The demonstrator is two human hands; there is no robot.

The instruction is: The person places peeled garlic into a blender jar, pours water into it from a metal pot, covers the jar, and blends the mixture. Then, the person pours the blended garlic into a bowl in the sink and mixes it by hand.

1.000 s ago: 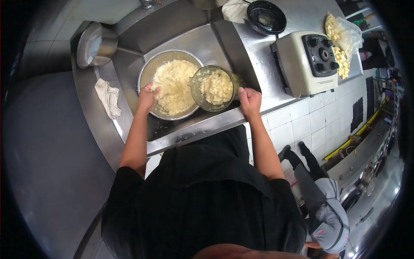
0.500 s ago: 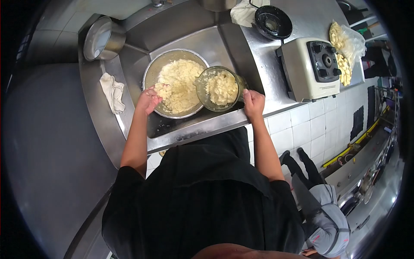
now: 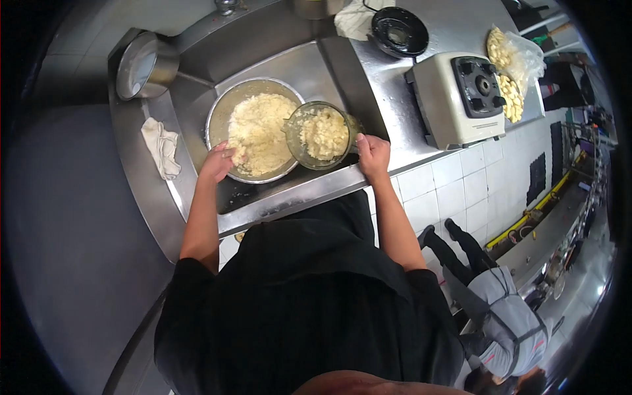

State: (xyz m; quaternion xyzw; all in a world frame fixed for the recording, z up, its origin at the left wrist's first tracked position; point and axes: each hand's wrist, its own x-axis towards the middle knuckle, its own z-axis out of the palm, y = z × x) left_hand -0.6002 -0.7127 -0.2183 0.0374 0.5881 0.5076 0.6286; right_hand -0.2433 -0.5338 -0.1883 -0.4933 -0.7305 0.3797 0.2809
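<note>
A wide metal bowl (image 3: 218, 118) stands in the sink, holding a heap of finely chopped pale-yellow food (image 3: 260, 131). At its near left rim is my left hand (image 3: 218, 162), fingers curled in over the edge with a clump of the chopped food at their tips. My right hand (image 3: 374, 155) grips the handle of a clear blender jar (image 3: 294, 146). The jar sits over the bowl's right rim, its mouth facing up toward me. Chopped food of the same kind (image 3: 325, 133) shows inside it.
A blender base (image 3: 434, 99) stands on the right counter, beside a black pan (image 3: 399, 33) and a plastic bag (image 3: 526, 62) with pale clove-like pieces (image 3: 511, 99). Left of the sink are a metal pot (image 3: 148, 66) and a cloth (image 3: 160, 148). A person (image 3: 503, 309) stands behind at right.
The whole view has shifted slightly left. My left fingers have drawn in around a clump of the chopped food at the rim. The jar stays in my right hand beside the bowl.
</note>
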